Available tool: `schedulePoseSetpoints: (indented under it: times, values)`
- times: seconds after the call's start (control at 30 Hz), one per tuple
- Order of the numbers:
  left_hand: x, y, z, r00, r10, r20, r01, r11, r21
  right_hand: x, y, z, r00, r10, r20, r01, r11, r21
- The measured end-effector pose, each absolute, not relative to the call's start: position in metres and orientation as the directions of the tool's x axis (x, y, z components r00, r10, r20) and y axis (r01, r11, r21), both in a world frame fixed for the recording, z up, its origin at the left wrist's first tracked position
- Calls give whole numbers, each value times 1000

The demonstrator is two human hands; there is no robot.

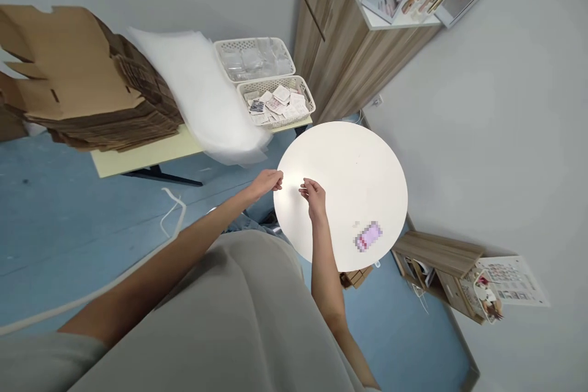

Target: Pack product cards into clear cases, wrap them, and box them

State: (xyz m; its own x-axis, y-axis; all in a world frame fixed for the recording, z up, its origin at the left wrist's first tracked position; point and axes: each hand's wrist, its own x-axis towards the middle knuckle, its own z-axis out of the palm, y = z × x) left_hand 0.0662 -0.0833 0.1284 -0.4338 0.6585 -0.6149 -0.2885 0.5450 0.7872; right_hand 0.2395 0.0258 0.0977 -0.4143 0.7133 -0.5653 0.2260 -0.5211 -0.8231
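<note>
While the left grip [269, 181] is curled at the edge of the round white counter [349, 165], the right grip [315, 197] is loosely bent over it; whether anything is pinched by either cannot be told. Rightward, well apart from both, a pixelated lilac object [369, 236] is supported by the counter.

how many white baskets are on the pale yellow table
2: the rear basket, holding clear plastic packaging; the front basket, holding small packets, nearer the round table. Stacked cardboard may hide others.
</note>
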Motion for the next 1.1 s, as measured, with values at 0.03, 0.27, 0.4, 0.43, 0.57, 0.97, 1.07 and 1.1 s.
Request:
schedulePoseSetpoints:
  times: [0.03,0.27,0.4,0.43,0.57,0.97,1.07,1.1]
  values:
    - [56,-83,125,-443,651,-616,-275,555,785,234,27,98,-417,711,-566,227,-521,-823]
    - [-22,-62,104,-488,613,-621,-249,585,772,202,37,113,-385,742,-548,243,-492,-836]
    - [-73,-34,103,-515,596,-617,-244,588,771,180,39,126,-297,779,-552,231,-502,-833]
    - [-86,-26,102,-527,598,-604,-221,590,777,173,38,129,-272,786,-555,226,-508,-831]
    - [-141,3,90,-604,623,-498,70,664,745,146,31,140,-225,809,-544,226,-499,-836]
    - [-220,63,43,-275,872,-405,809,438,392,103,4,143,-43,839,-543,190,-527,-829]
    - [-226,63,36,-224,887,-404,848,381,368,101,1,145,-5,846,-533,172,-525,-834]
    - [-228,62,34,-210,892,-400,856,365,367,100,1,146,8,846,-534,166,-528,-833]
